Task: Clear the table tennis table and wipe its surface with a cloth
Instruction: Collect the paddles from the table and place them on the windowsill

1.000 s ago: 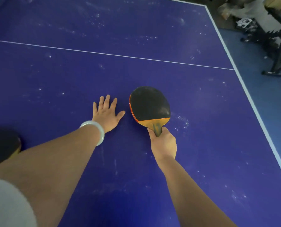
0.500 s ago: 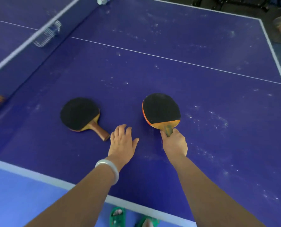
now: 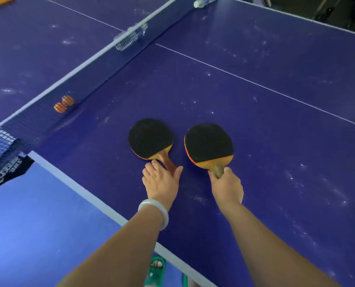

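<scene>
Black right paddle in right grip; left grip slack on left paddle

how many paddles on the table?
2. One black-rubber wooden paddle, handle touched by the left hand; the second paddle right of it, handle gripped by the right hand. Others may be off-frame.
</scene>
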### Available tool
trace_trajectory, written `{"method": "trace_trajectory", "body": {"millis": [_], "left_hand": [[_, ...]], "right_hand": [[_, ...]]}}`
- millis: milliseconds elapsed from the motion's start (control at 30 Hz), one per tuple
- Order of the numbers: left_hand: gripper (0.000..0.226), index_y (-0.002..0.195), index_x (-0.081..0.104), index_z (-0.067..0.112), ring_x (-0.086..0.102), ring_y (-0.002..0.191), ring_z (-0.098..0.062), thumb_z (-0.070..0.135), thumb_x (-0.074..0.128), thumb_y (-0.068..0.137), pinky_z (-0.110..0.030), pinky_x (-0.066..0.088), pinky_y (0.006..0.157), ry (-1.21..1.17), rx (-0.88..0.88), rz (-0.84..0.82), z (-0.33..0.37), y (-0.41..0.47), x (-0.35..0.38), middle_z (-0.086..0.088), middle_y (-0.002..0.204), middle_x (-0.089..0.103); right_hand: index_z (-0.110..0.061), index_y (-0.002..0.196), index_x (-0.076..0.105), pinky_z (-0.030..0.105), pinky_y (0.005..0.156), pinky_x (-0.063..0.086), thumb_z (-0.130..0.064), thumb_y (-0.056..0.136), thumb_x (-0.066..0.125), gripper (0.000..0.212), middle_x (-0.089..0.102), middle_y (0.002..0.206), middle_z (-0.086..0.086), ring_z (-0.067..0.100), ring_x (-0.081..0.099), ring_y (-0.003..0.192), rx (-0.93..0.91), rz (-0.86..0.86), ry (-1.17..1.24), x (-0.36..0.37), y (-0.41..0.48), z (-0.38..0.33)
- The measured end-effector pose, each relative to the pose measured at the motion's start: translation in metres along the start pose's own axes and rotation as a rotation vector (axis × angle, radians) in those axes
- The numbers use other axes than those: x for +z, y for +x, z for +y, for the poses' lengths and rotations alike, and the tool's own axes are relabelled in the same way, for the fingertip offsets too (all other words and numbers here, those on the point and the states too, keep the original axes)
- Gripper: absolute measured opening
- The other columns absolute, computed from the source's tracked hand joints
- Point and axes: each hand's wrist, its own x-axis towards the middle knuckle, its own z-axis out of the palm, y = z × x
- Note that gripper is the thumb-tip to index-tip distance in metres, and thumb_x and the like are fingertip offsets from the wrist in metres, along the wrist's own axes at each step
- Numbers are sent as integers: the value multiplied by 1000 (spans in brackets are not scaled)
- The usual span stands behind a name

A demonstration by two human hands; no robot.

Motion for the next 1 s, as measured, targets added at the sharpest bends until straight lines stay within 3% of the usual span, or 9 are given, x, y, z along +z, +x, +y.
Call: {"method": "trace_trajectory", "body": {"millis": [100, 333, 533, 600, 667, 800, 1000], "left_hand": [[82, 124, 44, 2, 46, 114, -27, 74, 49, 85, -35, 39, 98, 2, -145, 20, 13, 15, 7, -11, 122, 47], [82, 119, 44, 1, 49, 112, -29, 75, 51, 83, -36, 40, 95, 2, -348, 48, 32, 40, 22, -13, 119, 50], [55, 126, 42, -2, 52, 117, -30, 44, 54, 98, -35, 45, 94, 0, -326, -16, 25, 41, 17, -16, 126, 51], [37, 122, 40, 0, 57, 112, -34, 27, 52, 100, -38, 47, 91, -140, -364, -45, 21, 38, 12, -16, 122, 53], [22, 113, 35, 6, 63, 97, -39, 15, 47, 97, -46, 53, 85, -330, -425, -81, 16, 35, 7, -14, 106, 57], [22, 106, 31, 14, 65, 90, -39, 19, 50, 95, -50, 55, 82, -392, -451, -130, 8, 24, -1, -12, 101, 57], [25, 109, 43, 10, 62, 86, -29, 30, 53, 99, -39, 49, 69, -334, -422, -78, -12, 11, -9, -8, 102, 58]], "right_hand": [[-15, 95, 53, 31, 57, 48, -50, 95, 57, 35, 62, 83, 1, 21, 63, 76, -64, -19, -15, 3, 16, -6], [-15, 91, 50, 34, 58, 48, -50, 95, 56, 36, 59, 78, -1, 20, 60, 72, -162, -85, -38, 14, 49, -8], [-14, 90, 49, 35, 58, 47, -49, 95, 57, 36, 58, 77, -1, 21, 59, 72, -216, -131, -31, 17, 61, -4], [-14, 88, 48, 33, 56, 44, -49, 95, 58, 36, 56, 75, -3, 20, 58, 70, -227, -138, -32, 18, 62, -3], [-14, 87, 48, 34, 57, 45, -48, 94, 59, 36, 56, 75, -3, 20, 58, 70, -243, -150, -29, 18, 62, -2], [-14, 88, 48, 35, 59, 47, -48, 95, 58, 36, 56, 76, -3, 20, 58, 71, -271, -171, -24, 17, 58, -5], [-15, 91, 50, 31, 57, 41, -49, 95, 57, 36, 60, 80, -2, 19, 59, 73, -341, -186, -58, 12, 46, -16]]}}
